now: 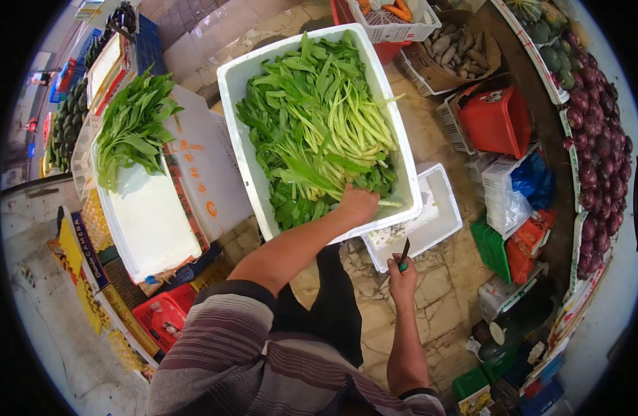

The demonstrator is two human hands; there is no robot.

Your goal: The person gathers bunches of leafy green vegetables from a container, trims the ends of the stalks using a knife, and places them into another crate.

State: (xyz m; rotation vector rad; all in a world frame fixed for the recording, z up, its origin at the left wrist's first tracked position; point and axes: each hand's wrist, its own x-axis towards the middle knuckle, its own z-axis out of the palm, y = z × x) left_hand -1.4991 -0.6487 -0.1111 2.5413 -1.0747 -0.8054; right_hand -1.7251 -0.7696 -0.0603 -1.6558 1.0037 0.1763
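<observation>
My left hand (358,205) is inside a white foam box (407,179), its fingers closed around leafy green stalks near the box's front right corner. A pale stem end (390,204) sticks out to the right of that hand. Long-leaved greens (308,104) fill much of the box, many with their pale stems towards the right. Lower down, beyond the box's rim, my right hand (403,281) grips a small knife (405,249) by its handle, partly green, with the dark blade pointing up and away from me. The fingertips of my left hand are hidden.
Below the knife side, a smaller white foam tray (443,208) with green scraps lies on the stone floor. At left, a bunch of greens (136,125) rests on a white foam lid (142,213). Crates, a red bin (498,122) and red onions (594,156) line the right.
</observation>
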